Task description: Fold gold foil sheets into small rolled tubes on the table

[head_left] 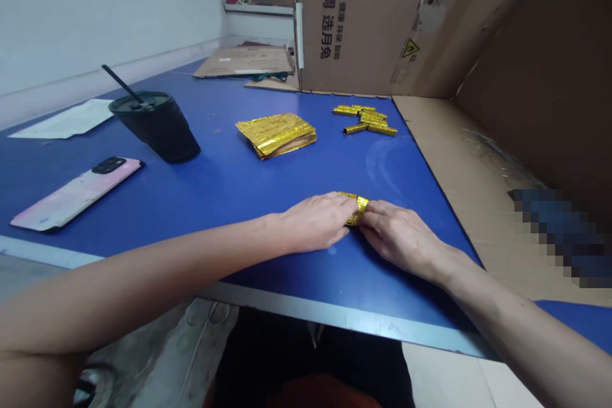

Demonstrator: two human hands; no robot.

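Near the front of the blue table (306,274), a piece of shiny gold foil paper (362,203) lies between my two hands. My left hand (318,222) covers its left part, fingers closed over it. On the right side, my right hand (401,236) grips the foil's edge with bent fingers. Most of the piece is hidden under the fingers. Farther back sits a stack of gold foil paper sheets (277,132), its pale brown undersides showing at the edge. Several gold paper rolls (373,118) lie in a loose pile at the back right.
On the left stand a dark cup (157,127) with a straw, a pink-and-white phone (79,194) and a white paper sheet (64,120). Large cardboard (363,25) walls the back and right. Flattened cardboard (243,62) lies at the far end.
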